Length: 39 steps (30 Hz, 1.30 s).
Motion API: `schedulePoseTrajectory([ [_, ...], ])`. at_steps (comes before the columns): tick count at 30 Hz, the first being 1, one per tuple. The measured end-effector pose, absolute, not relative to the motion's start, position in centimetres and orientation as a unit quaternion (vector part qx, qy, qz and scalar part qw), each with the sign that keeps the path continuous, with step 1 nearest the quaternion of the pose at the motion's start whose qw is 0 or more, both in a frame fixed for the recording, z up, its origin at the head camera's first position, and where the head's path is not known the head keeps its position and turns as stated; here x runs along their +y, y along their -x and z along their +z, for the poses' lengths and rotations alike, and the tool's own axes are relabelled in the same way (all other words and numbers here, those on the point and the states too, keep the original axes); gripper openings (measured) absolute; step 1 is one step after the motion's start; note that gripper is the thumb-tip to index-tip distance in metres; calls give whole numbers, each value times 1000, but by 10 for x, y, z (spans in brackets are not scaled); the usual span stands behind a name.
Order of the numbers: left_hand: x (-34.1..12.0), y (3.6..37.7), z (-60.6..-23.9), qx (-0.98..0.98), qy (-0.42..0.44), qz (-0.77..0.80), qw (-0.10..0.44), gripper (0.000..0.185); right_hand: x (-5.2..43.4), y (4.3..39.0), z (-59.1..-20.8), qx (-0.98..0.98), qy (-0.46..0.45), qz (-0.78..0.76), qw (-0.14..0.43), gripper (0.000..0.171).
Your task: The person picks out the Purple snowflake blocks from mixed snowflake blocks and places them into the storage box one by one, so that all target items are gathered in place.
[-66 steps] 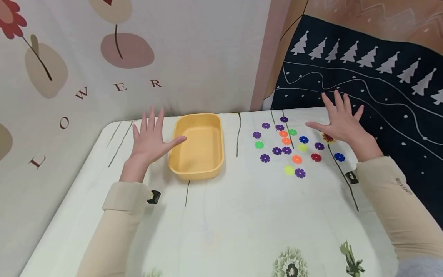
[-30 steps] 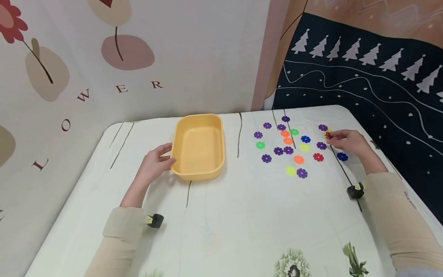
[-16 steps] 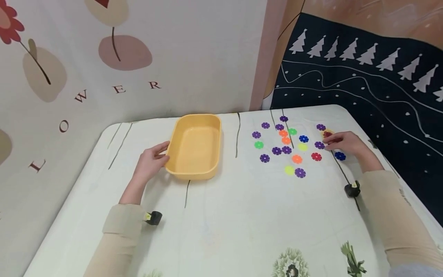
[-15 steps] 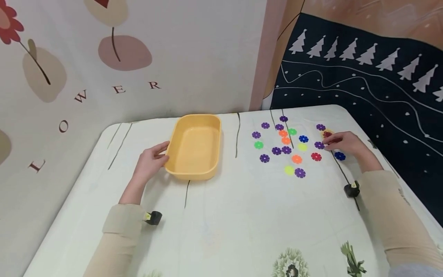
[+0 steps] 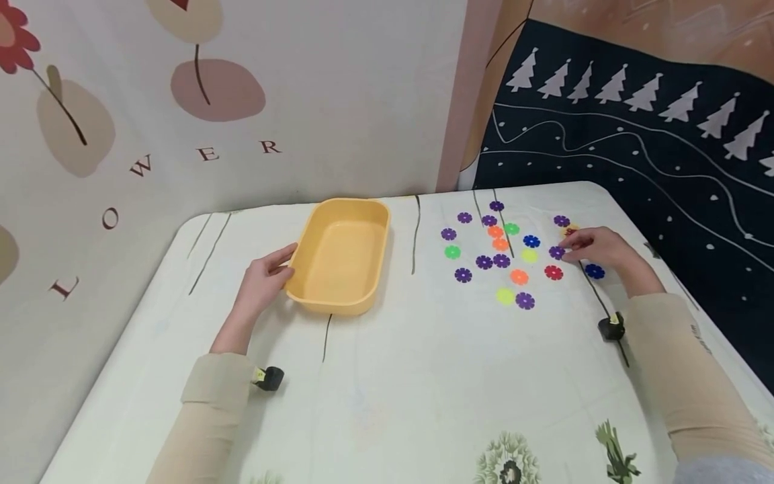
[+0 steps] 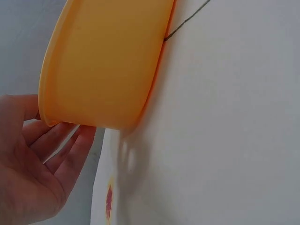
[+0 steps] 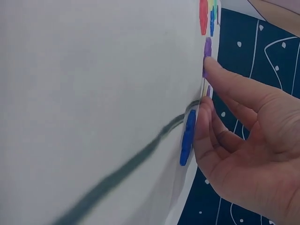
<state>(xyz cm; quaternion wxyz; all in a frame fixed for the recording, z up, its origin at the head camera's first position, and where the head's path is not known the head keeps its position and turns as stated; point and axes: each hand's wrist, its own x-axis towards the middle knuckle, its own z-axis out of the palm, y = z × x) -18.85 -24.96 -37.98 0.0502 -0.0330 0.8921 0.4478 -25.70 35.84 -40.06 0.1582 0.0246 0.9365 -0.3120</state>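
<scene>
A yellow tray [image 5: 338,252] stands empty at the back middle of the table. My left hand [image 5: 284,263] grips its left rim, thumb on top and fingers under the lip [image 6: 70,140]; the tray [image 6: 103,70] is tilted up a little on that side. Several small flower-shaped discs in purple, orange, green, blue, red and yellow lie scattered at the right. My right hand [image 5: 568,247] rests among them, its straight index fingertip [image 7: 208,63] touching a purple disc [image 5: 556,253]. A blue disc [image 7: 187,136] lies by the thumb, and my hand holds nothing.
The table [image 5: 423,376] wears a pale printed cloth. A floral wall panel stands behind at the left, and a dark cloth with white trees [image 5: 635,134] hangs at the right, close to the table's right edge.
Both hands came down from spread and raised. The left hand took the tray's rim and turned and tipped it slightly. The right hand's fingertip slid from the printed flower to the purple disc.
</scene>
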Motion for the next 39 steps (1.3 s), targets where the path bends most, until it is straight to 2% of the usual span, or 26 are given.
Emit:
schedulePoseTrajectory([
  [12,-251,188,-378,886,18,458,64,54,358,257,-401,931,-57,-328,153,38],
  [18,-250,188,-378,885,15,460,68,54,354,256,-398,930,-30,-320,176,42],
  [25,-251,186,-377,883,15,465,63,54,350,258,-398,935,-5,-310,174,35],
  [33,-251,186,-378,884,18,463,62,54,358,259,-401,929,-6,-316,190,42],
  [39,-250,186,-377,884,18,464,61,54,364,257,-398,919,-2,-348,185,41],
])
